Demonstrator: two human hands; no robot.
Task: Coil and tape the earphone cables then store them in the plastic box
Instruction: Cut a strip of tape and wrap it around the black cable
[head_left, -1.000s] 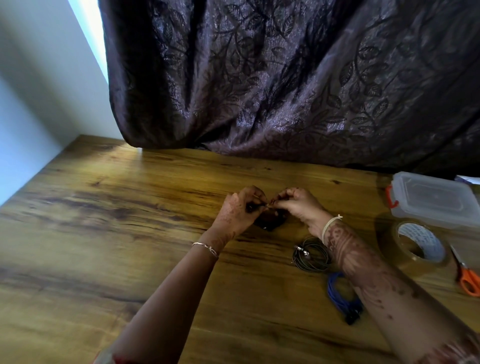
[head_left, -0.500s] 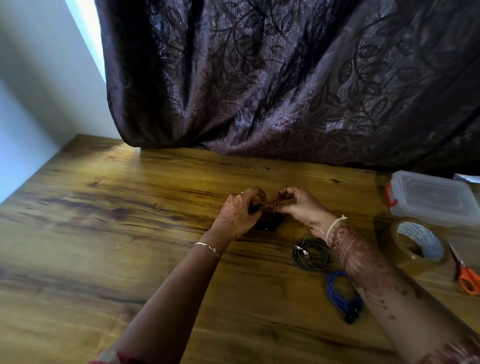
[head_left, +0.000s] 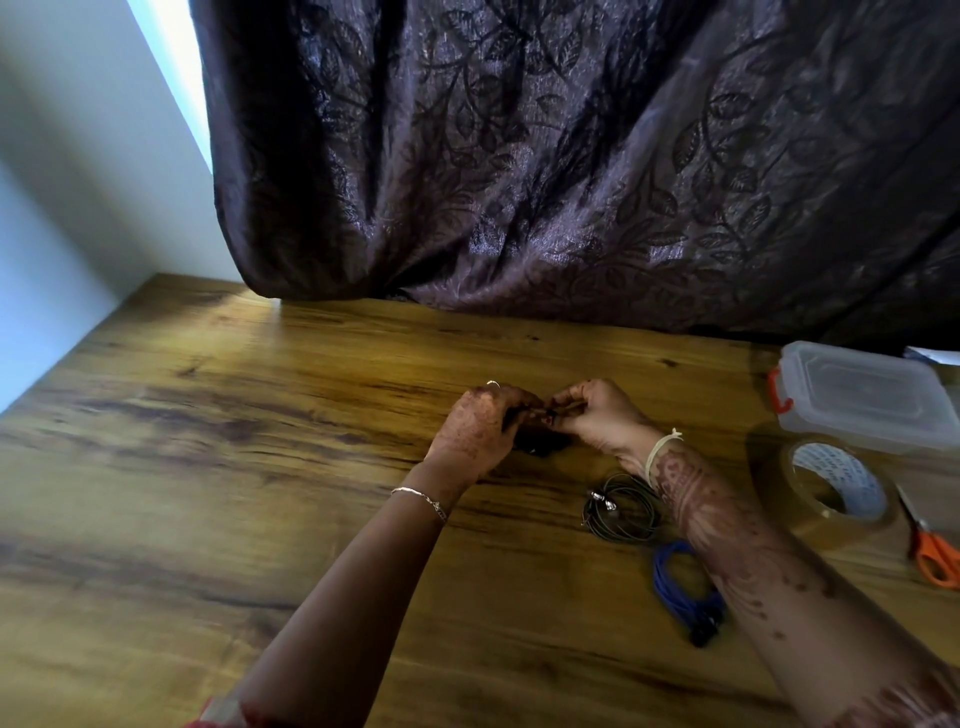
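Note:
My left hand (head_left: 480, 428) and my right hand (head_left: 592, 415) meet at the middle of the wooden table (head_left: 208, 467), fingers curled, both pinching a small black earphone cable (head_left: 540, 447) that hangs between them, mostly hidden. A coiled dark grey earphone cable (head_left: 621, 506) lies just under my right wrist. A coiled blue cable (head_left: 680, 587) lies nearer me, partly covered by my right forearm. The clear plastic box (head_left: 862, 397) with a red latch stands lidded at the right. A brown tape roll (head_left: 836, 491) lies in front of it.
Orange-handled scissors (head_left: 935, 558) lie at the right edge beside the tape roll. A dark patterned curtain (head_left: 571, 156) hangs along the table's far edge. A pale wall (head_left: 62, 208) stands to the left.
Both hands have drawn a little closer together over the black cable; the view has shifted slightly. The other cables, box, tape and scissors lie where they were.

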